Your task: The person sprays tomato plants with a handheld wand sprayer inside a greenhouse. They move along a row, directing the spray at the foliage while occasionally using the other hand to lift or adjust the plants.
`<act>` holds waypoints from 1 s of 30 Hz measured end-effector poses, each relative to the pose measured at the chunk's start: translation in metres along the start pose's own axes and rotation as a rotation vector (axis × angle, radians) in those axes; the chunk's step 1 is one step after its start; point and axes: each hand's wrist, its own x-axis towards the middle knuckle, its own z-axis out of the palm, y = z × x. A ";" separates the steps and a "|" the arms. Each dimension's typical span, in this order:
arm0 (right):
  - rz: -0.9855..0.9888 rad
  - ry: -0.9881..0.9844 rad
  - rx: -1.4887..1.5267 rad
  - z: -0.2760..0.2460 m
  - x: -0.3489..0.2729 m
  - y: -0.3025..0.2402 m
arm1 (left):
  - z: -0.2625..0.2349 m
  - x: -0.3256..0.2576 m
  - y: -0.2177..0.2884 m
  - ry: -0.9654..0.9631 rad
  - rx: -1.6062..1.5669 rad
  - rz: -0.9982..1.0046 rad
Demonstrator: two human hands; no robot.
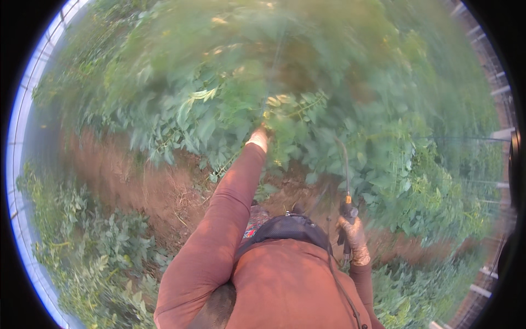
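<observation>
Filling the near edge of my view, the reddish-brown shirt [296, 279] is ending at a dark waist pouch [289, 226]. Just right of the pouch, the right hand [355, 234] is wrapping its fingers round the dark handle of a spray wand [346, 175]. Its long axis is running nearly straight away from the body, the slim tube bending leftward toward its far end, which is blurring into leaves. Beneath, brown soil [123, 167] is showing between the rows.

Farther out, the left arm is lying stretched ahead, and the left hand [259, 137] is sitting at the edge of the leafy plants [203, 123]. Foliage and blur are hiding its fingers, so I'm not able to tell whether they are gripping anything. A sprig with yellowish leaves [281, 100] is standing just ahead and slightly right of that hand, making it the nearer one. I'm judging this relation to be the one that matters: sprig beyond the left hand, wand's far end well to its right, leaves lying between. Beyond everything, a pale ribbed wall [34, 90] is curving along the left rim.
</observation>
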 end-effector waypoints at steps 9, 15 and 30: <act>0.037 0.057 0.093 0.010 -0.003 0.019 | -0.040 0.048 -0.024 -0.043 0.346 0.201; 0.008 0.077 0.106 0.014 -0.001 0.025 | -0.059 0.031 -0.027 -0.050 0.542 0.459; -0.011 0.130 0.114 0.022 -0.004 0.017 | -0.070 0.055 0.003 -0.023 1.597 0.488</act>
